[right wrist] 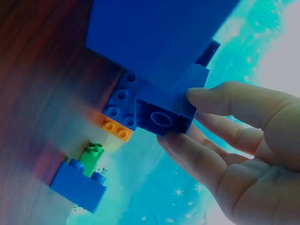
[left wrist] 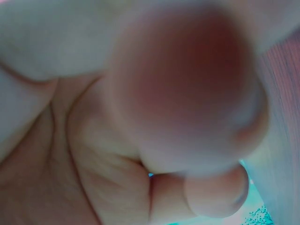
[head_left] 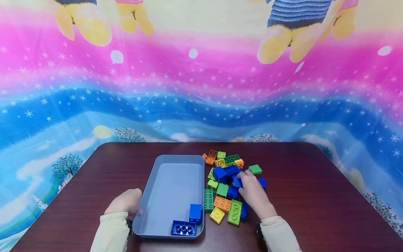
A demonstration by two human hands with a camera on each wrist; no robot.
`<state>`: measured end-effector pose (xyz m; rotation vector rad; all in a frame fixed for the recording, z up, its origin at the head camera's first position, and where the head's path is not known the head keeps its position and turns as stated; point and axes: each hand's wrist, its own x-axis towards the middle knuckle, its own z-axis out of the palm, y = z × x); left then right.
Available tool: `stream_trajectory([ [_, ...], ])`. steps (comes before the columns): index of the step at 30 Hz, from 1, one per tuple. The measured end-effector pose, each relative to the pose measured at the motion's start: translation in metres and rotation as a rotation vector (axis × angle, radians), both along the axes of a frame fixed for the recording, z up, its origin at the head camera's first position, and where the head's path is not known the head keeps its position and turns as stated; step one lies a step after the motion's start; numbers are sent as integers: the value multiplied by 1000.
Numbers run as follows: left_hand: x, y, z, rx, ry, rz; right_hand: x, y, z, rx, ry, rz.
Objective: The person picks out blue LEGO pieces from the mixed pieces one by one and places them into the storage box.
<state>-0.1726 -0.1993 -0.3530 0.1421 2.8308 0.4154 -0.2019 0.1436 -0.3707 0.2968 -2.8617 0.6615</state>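
My left hand (head_left: 124, 203) is at the left wall of a grey tray (head_left: 180, 159), its fingertips right at the rim. In the left wrist view its fingers (left wrist: 218, 190) bend loosely toward the palm, with no object showing between them. At the pile right of the tray, my right hand (head_left: 255, 194) pinches a blue building brick (right wrist: 166, 117) between thumb and fingers. That brick's hollow underside faces the right wrist camera. Inside the tray's near right corner lie a blue brick (head_left: 195, 212) and a longer dark blue brick (head_left: 183, 228), hollow side up.
Mixed bricks are heaped beside the tray, among them an orange brick (head_left: 222, 203), a yellow brick (head_left: 217, 215) and a lime brick (head_left: 234, 212). A green brick (head_left: 255, 169) lies at the pile's far right. A patterned cloth (head_left: 201, 87) hangs behind the dark table (head_left: 315, 196).
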Motion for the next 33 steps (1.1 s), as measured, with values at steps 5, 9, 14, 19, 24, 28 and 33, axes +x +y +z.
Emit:
stream_trajectory([
  [5, 0, 0, 0, 4, -3, -4, 3, -7, 4, -9, 25, 3],
  [9, 1, 0, 0, 14, -6, 5, 8, -11, 7, -8, 76, 29],
  [14, 2, 0, 1, 19, -16, 16, 14, -16, 11, -10, 145, 60],
  [19, 2, 0, 1, 20, -26, 19, 20, -23, 15, -15, 211, 115],
  [24, 2, 0, 1, 19, -23, 16, 26, -31, 17, 11, 262, 175],
  [28, 2, 0, 1, 18, -24, 14, 31, -37, 18, 36, 264, 250],
  [33, 1, -1, 0, 22, -22, 12, 35, -44, 19, 69, 215, 381],
])
